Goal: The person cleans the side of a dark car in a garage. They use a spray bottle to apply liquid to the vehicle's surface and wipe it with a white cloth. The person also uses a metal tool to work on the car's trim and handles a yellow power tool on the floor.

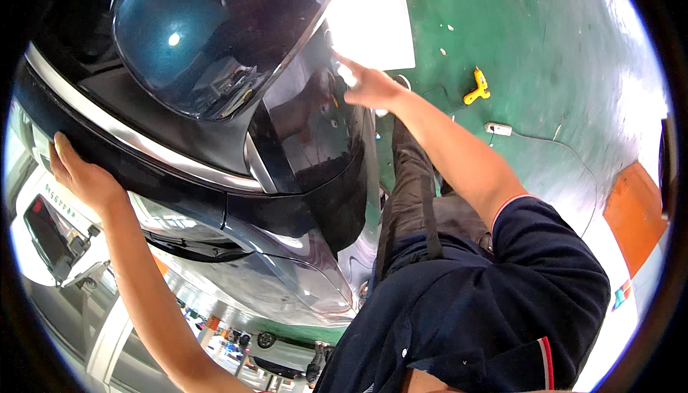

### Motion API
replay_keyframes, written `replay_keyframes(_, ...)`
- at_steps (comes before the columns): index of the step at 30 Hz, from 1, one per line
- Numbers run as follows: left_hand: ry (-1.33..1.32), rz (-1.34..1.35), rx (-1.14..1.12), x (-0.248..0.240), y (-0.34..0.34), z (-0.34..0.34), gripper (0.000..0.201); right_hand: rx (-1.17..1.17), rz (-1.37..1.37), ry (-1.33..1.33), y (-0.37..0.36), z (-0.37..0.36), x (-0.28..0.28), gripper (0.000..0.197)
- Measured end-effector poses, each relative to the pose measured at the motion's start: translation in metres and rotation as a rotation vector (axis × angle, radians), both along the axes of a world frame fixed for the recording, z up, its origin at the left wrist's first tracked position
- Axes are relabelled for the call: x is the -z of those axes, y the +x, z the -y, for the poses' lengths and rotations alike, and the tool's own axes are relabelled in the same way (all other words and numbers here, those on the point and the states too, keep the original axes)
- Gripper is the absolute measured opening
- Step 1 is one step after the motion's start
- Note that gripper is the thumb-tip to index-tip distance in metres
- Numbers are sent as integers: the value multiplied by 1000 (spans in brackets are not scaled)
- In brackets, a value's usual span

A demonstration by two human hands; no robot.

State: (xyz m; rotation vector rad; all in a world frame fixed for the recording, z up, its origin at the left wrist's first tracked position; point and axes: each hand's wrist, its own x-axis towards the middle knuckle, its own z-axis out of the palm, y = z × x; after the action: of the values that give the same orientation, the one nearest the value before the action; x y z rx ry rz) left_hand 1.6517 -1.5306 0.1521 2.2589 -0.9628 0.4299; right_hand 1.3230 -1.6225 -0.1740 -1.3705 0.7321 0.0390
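A dark, glossy car fills the left and middle of the view, with a large blue-black side mirror (222, 27) jutting out at the top. My left hand (86, 176) rests against the dark upper frame of the car, beyond the silver trim strip (129, 128); its visible fingers are stretched along the edge. Beside the mirror, my right hand (376, 87) is closed around a small white object (347, 74), close to the shiny dark door panel (315, 121). One finger points toward the panel. What exactly the white object is cannot be made out.
A yellow glue gun (476, 87) lies on the green floor (530, 49), near a white power strip (498, 129) with a trailing cable. A white board (380, 20) stands beyond my right hand. Other vehicles, including a white one (43, 250), are at lower left. An orange panel (634, 210) is at right.
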Motion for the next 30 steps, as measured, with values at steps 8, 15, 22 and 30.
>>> replay_keyframes(8, 3, 14, -11, 1, 1, -2, 60, -23, -64, 60, 5, 10, 1, 94)
replay_keyframes(15, 21, 44, -25, 4, -3, -1, 59, 6, -78, 158, 10, 29, 10, 97)
replay_keyframes(22, 66, 72, -3, 1, 0, -2, 62, 97, 63, 34, 7, 1, 35, 98)
replay_keyframes(30, 3, -33, -1, 2, -7, 8, 60, 147, 201, -174, 0, -20, 74, 94)
